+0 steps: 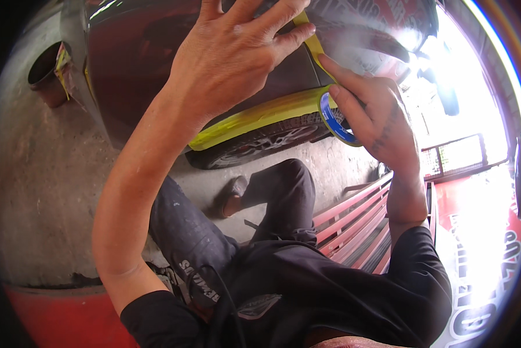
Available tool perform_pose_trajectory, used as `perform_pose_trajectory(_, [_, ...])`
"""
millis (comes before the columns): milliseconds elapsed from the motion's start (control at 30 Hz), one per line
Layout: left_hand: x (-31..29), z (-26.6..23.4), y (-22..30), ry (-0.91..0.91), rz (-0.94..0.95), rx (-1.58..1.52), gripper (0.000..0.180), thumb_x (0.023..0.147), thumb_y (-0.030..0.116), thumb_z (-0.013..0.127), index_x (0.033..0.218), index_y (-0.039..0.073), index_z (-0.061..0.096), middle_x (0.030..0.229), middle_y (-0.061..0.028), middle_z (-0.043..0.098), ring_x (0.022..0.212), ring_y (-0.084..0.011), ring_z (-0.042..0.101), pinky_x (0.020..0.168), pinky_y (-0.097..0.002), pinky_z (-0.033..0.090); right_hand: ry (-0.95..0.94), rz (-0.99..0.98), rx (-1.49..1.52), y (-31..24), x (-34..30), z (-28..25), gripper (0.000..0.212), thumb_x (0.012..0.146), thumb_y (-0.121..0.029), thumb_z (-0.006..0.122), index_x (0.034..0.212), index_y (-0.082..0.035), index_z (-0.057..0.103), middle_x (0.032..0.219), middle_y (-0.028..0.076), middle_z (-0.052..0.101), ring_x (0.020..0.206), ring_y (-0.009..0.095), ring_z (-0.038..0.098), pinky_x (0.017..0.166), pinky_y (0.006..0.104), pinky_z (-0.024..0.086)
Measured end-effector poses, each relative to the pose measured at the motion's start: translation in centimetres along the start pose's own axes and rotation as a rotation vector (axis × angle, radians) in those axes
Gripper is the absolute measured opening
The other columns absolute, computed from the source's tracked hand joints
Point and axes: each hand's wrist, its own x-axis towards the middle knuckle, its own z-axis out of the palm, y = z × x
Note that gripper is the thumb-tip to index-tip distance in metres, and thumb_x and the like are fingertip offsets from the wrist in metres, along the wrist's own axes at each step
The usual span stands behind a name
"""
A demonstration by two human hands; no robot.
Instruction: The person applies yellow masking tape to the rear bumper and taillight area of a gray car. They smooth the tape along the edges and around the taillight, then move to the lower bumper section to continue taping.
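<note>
Left hand [231, 55] spread flat on the dark red car panel [133, 64], fingers wide, fingertips pressing a strip of yellow tape [313, 43] against the body. Right hand [376, 116] grips the tape roll [336, 119] (blue inner ring, yellow tape), fingers curled through and around it, index finger stretched up along the strip. The strip runs taut from the roll up to the left fingertips. Below the hands, the wheel arch [254, 116] is already covered in yellow tape, tyre [260, 142] showing under it.

Risks, judging from this pose: the strip could wrinkle or drift off the panel edge if the roll is pulled at an angle while the left fingers hold only one spot. Tape could snap or lift if pulled too tight. Dust on the panel may keep it from sticking.

Hard to see: the left fingertips are cut by the top edge, so the exact contact point is not visible. Right side badly blown out by glare. Where the strip ends above is out of view. Bucket [48, 72] far left on the concrete floor [46, 191], contents unclear. Red metal bench [359, 226] by the person's knee.
</note>
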Motion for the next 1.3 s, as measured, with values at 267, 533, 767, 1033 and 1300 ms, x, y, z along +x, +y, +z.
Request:
perform_pose_trajectory(267, [-0.3, 0.4, -0.1, 0.029, 0.033, 0.023, 0.038, 0.092, 0.019, 0.064, 0.127, 0.017, 0.077, 0.14, -0.0065, 0.059, 0.146, -0.0332, 0.042, 0.124, -0.0793, 0.009, 0.004, 0.047, -0.048, -0.1, 0.2, 0.6, 0.044, 0.099, -0.018, 0.056, 0.138, -0.003, 0.07, 0.077, 0.024, 0.068, 0.078, 0.041, 0.069, 0.081, 0.05, 0.053])
perform_pose_trajectory(533, [-2.8, 0.6, 1.6, 0.071, -0.02, -0.002, 0.045, 0.089, 0.0, 0.062, 0.13, 0.015, 0.073, 0.141, -0.0024, 0.063, 0.14, -0.0311, 0.053, 0.128, -0.0596, 0.02, -0.021, 0.049, -0.057, -0.3, 0.3, 0.1, 0.045, 0.097, -0.017, 0.054, 0.137, -0.003, 0.07, 0.077, 0.026, 0.067, 0.076, 0.043, 0.069, 0.079, 0.0516, 0.053])
perform_pose_trajectory(767, [-3.8, 1.5, 3.0, 0.063, -0.193, -0.058, 0.058, 0.092, 0.0, 0.062, 0.139, 0.033, 0.071, 0.156, 0.0007, 0.053, 0.153, -0.0288, 0.039, 0.127, -0.0703, 0.009, 0.019, 0.021, -0.063, 0.0, 0.3, 0.5, 0.046, 0.096, -0.016, 0.054, 0.138, -0.004, 0.07, 0.076, 0.026, 0.066, 0.075, 0.042, 0.069, 0.079, 0.0512, 0.054])
perform_pose_trajectory(1033, [-1.4, 0.4, 2.2, 0.078, -0.186, -0.007, 0.047, 0.083, 0.013, 0.073, 0.13, 0.017, 0.077, 0.159, -0.0089, 0.051, 0.158, -0.0412, 0.029, 0.124, -0.0786, 0.007, 0.011, 0.031, -0.054, 0.0, 0.1, 0.4, 0.046, 0.096, -0.016, 0.054, 0.137, -0.005, 0.07, 0.074, 0.026, 0.065, 0.074, 0.043, 0.068, 0.077, 0.0511, 0.054])
perform_pose_trajectory(1300, [-1.7, 2.3, 2.4, 0.126, -0.121, 0.014, 0.044, 0.085, 0.016, 0.074, 0.128, 0.026, 0.078, 0.159, -0.0056, 0.052, 0.158, -0.0406, 0.029, 0.125, -0.0771, 0.003, 0.066, -0.045, -0.064, 0.6, -0.1, 0.9, 0.046, 0.099, -0.015, 0.057, 0.143, -0.005, 0.066, 0.076, 0.026, 0.064, 0.071, 0.042, 0.066, 0.075, 0.0463, 0.052])
